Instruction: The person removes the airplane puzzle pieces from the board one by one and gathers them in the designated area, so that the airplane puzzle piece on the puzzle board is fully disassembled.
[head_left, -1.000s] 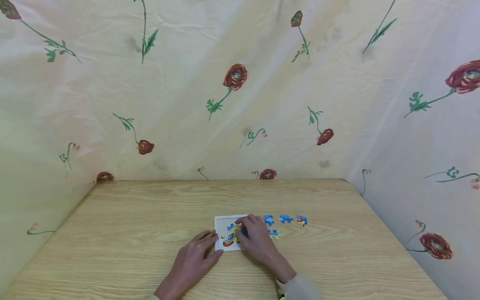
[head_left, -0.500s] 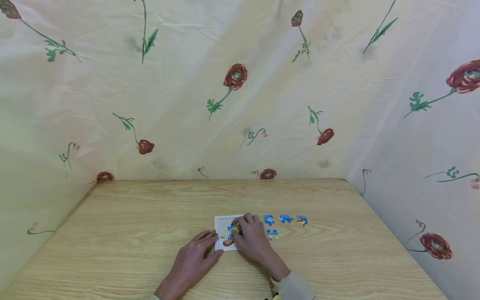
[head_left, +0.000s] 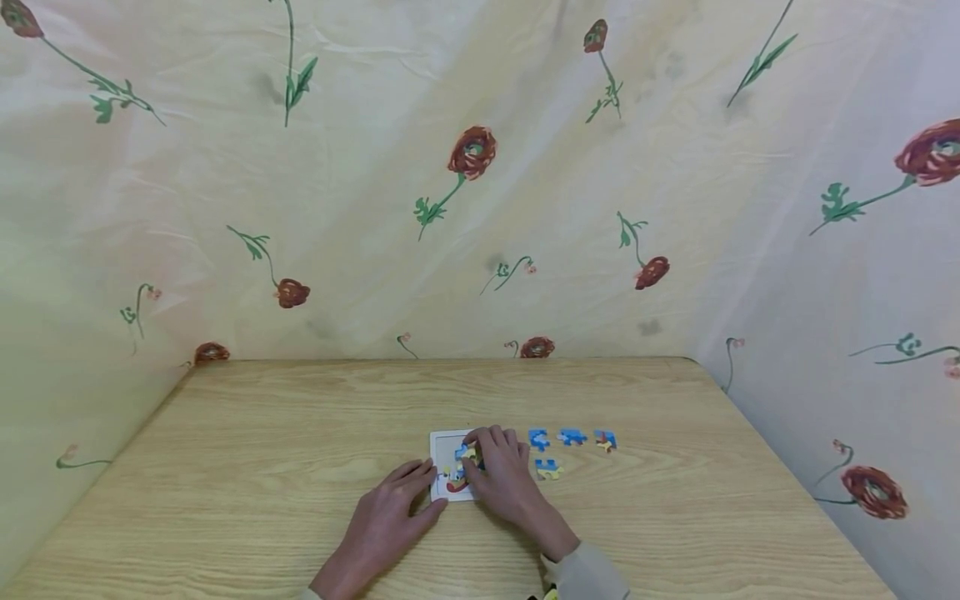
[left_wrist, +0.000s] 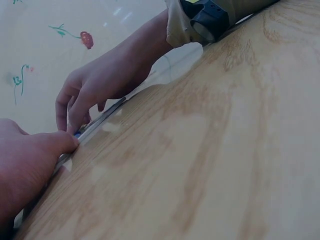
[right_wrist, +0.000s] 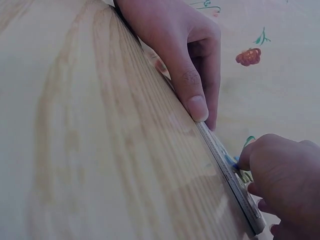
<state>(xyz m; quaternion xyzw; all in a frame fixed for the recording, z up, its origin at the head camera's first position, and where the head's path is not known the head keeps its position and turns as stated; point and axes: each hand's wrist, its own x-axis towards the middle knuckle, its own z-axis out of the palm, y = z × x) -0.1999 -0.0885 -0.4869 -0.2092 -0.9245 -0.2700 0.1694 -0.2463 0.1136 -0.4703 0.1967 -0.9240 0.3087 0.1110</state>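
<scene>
A shallow white puzzle tray (head_left: 433, 446) lies on the table, with a red and white printed part (head_left: 455, 485) showing near its lower left. My left hand (head_left: 393, 508) holds the tray's near left corner, fingers along the left side and thumb (right_wrist: 198, 108) at the front edge. Over the tray's right half, my right hand (head_left: 506, 479) pinches a blue and yellow jigsaw piece (head_left: 468, 452) between thumb and index finger, low over the tray. That hand hides the tray's right side. In the left wrist view its fingers (left_wrist: 80, 112) point down at the tray.
Several loose jigsaw pieces lie right of the tray, among them a blue one (head_left: 538, 439), a blue and white one (head_left: 572, 437) and a blue and yellow one (head_left: 549, 469). A flowered cloth (head_left: 360, 250) hangs around the wooden table (head_left: 300, 433).
My right hand has shifted a little left over the tray, and the jigsaw piece at its fingertips has turned slightly. The left hand and the loose pieces stay where they were.
</scene>
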